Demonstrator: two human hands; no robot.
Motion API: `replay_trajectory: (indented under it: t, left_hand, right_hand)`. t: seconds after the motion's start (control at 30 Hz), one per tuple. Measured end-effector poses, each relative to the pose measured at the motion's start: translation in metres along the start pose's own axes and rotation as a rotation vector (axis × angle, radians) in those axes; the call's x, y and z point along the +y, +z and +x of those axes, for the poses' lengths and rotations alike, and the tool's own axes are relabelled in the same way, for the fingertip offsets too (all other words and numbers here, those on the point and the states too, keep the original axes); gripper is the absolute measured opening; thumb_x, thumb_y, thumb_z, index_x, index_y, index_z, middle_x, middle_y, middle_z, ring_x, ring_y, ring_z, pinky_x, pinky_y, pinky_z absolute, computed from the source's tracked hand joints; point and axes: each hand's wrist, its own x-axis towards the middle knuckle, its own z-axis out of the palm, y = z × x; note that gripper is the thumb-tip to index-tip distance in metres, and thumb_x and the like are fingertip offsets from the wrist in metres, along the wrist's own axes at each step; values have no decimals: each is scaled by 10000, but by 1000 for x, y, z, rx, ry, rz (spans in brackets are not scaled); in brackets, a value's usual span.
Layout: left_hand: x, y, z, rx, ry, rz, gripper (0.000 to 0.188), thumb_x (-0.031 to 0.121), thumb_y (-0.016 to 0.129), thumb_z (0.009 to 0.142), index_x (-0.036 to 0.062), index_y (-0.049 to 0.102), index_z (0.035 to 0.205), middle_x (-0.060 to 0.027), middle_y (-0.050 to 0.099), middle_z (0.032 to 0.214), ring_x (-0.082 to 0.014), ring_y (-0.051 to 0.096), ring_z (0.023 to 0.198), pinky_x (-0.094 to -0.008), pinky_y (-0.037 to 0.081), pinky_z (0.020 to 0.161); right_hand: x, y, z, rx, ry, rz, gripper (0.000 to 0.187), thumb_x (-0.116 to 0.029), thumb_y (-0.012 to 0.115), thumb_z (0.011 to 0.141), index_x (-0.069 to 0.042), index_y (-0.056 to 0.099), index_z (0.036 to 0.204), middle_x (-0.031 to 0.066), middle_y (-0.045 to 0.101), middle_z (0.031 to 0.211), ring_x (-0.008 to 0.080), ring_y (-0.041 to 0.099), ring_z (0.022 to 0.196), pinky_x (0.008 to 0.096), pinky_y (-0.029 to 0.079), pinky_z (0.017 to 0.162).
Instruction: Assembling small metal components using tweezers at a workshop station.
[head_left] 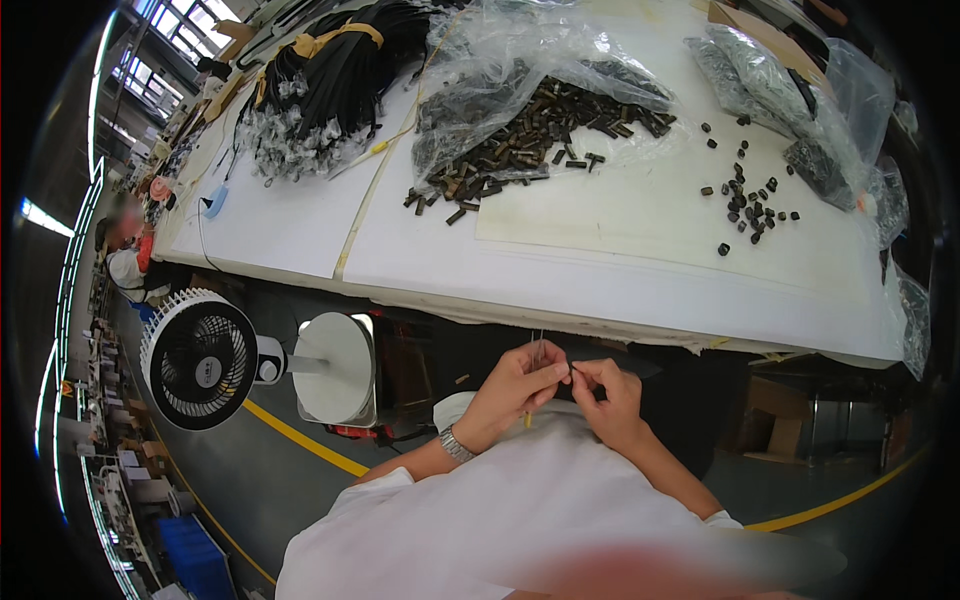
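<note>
Both hands meet over my lap, just in front of the table's near edge. My left hand (520,388) is closed, with thumb and forefinger pinched at a small dark piece (571,372). A thin tool with a yellow end (528,420) passes through that same hand; its slim far end shows above the fingers, and its kind is unclear. My right hand (612,398) pinches the small dark piece from the other side. Fingertips cover most of that piece.
On the white table (620,270) lie a pile of short dark tubes (530,135) spilling from a clear bag, scattered small dark pieces (750,205), a bundle of black cords (335,75) and filled plastic bags (770,85). A fan (205,360) stands at the left.
</note>
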Motion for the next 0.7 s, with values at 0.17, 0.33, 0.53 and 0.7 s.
replay_trajectory:
  t: [0.17,0.33,0.53,0.7]
  left_hand:
    - [12,-3,-8,-156,-34,-101,249,164,694,1034,12,640,1224,-32,690,970,-10,441,576,-179,309,488]
    - [25,9,-9,-12,74,33,152,94,741,993,1,671,1091,-66,721,895,-26,481,565,-190,357,498]
    - [25,28,-28,153,332,395,74,15,742,971,-11,681,1003,-62,726,870,-25,551,621,-194,396,532]
    - [20,32,-32,164,586,646,38,-33,717,976,-26,680,981,-44,712,864,-17,554,661,-188,398,564]
  right_hand:
    - [-14,-6,16,35,-186,67,257,109,746,860,-11,720,1086,75,712,791,175,656,594,289,511,537]
    - [-16,-10,17,-53,134,352,224,74,724,920,10,731,1135,76,733,858,145,684,690,273,533,598]
    - [-42,-15,20,-20,590,873,134,-22,696,1006,26,720,1129,76,742,952,145,717,838,276,580,812]
    - [-31,-23,18,-213,811,1192,170,-154,708,1029,-5,697,1110,65,735,961,145,708,850,309,576,820]
